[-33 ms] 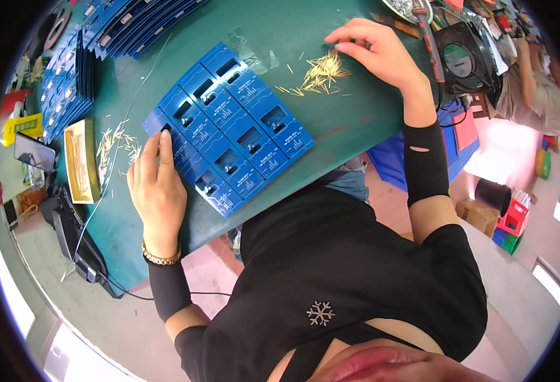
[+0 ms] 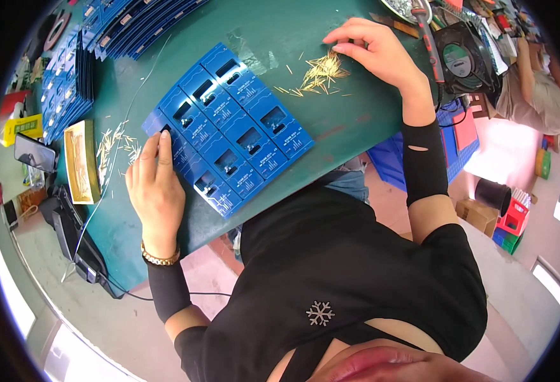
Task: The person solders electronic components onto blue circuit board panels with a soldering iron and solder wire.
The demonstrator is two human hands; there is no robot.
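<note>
A blue circuit board panel (image 2: 219,121) with rows of rectangular cutouts lies slanted on the green table. At its left edge rests my left hand (image 2: 156,194), fingers stretched out and fingertips touching the panel near a cutout. My right hand (image 2: 379,54) hovers at the upper right edge of a pile of thin gold-coloured pins (image 2: 323,73). Its thumb and forefinger are drawn together in a pinch; whatever may be between them is too small to make out.
Stacked blue panels (image 2: 136,25) stand at the far left. A yellow open box (image 2: 81,162) sits beside more scattered pins (image 2: 107,153). A phone (image 2: 35,151) leans at the left. To the right are a soldering iron (image 2: 425,38) and a black fan (image 2: 461,60); another person (image 2: 535,95) is beyond.
Both my hands have shifted very slightly to the left. The panel and the pin pile stay in place.
</note>
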